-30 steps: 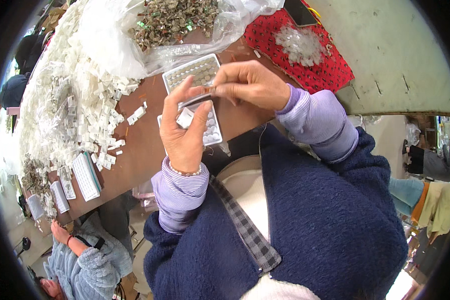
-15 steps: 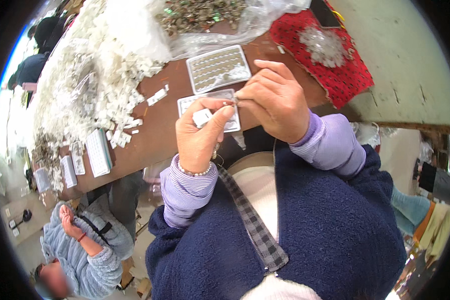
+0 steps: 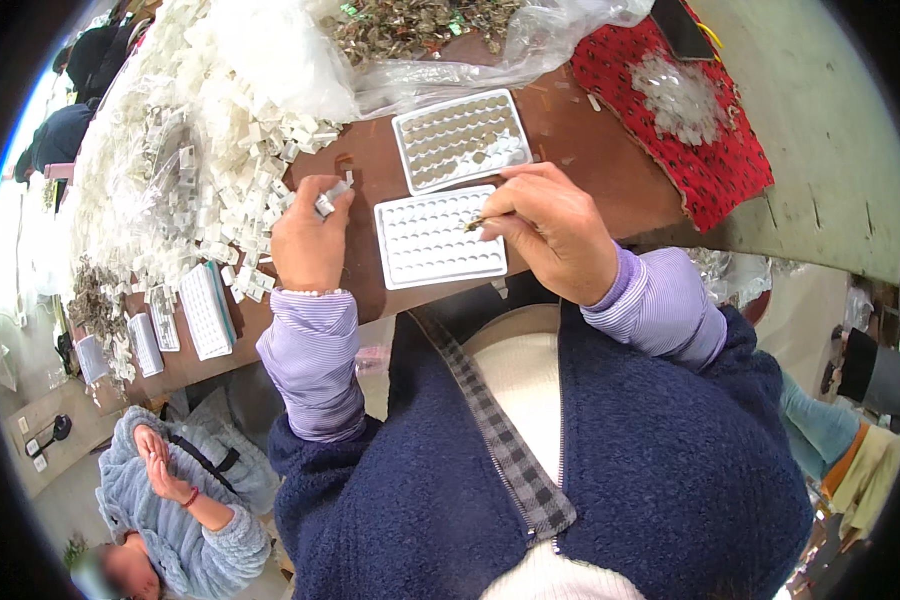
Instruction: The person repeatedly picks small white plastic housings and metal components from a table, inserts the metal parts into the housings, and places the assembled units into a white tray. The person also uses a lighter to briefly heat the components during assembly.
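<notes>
My left hand [image 3: 312, 240] is closed around a small white plastic piece [image 3: 326, 206], beside the heap of white pieces at the table's left. My right hand [image 3: 560, 235] pinches a small brass-coloured metal part [image 3: 473, 225] over the right side of a white tray [image 3: 445, 279] with rows of round wells. Just beyond lies a second white tray [image 3: 403, 150]. Greyish discs fill most of its rows, and some white pieces lie in its near right corner.
A large heap of small white plastic pieces [image 3: 240, 130] covers the left side. Metal parts [image 3: 410, 25] lie on clear plastic at the back. Clear bits [image 3: 677, 97] sit on red cloth [image 3: 725, 185]. Stacked trays [image 3: 205, 310] stand front left. Another person [image 3: 180, 490] is lower left.
My hands have parted: the left moved left to the heap's edge with a white piece, the right now hovers over the near tray. The whole view has shifted slightly.
</notes>
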Demonstrator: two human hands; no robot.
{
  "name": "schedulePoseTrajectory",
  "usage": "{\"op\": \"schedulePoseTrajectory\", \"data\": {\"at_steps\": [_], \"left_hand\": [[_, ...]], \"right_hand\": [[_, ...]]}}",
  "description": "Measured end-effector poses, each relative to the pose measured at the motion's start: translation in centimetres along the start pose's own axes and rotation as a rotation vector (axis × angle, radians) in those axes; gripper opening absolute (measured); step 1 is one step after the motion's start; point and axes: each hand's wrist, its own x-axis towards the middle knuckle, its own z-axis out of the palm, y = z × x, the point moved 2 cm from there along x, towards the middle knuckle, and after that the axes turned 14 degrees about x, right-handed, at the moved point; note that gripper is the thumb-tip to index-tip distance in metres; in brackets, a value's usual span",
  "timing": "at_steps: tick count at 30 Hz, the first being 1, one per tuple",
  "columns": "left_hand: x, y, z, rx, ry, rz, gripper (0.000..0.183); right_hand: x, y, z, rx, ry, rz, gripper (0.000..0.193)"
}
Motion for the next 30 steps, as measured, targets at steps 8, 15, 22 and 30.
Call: {"op": "schedulePoseTrajectory", "data": {"at_steps": [8,15,22,30], "left_hand": [[-6.2,7.2,-1.7,-1.009,-0.213,-0.051,0.016],[-9.1,9.5,-0.9,-1.127,-0.088,-0.088,0.025],[-8.9,7.7,-0.7,-1.113,-0.121,-0.013,0.025],[-8.2,7.0,-1.6,-0.762,-0.146,0.216,0.024]], "right_hand": [[-0.3,-0.1,1.9,0.708,0.154,0.306,0.011],[-1.3,-2.2,2.3,0.574,0.092,0.406,0.009],[-0.5,-2.9,2.1,0.541,0.035,0.219,0.007],[-0.1,-3.3,1.3,0.402,-0.179,0.293,0.005]]}}
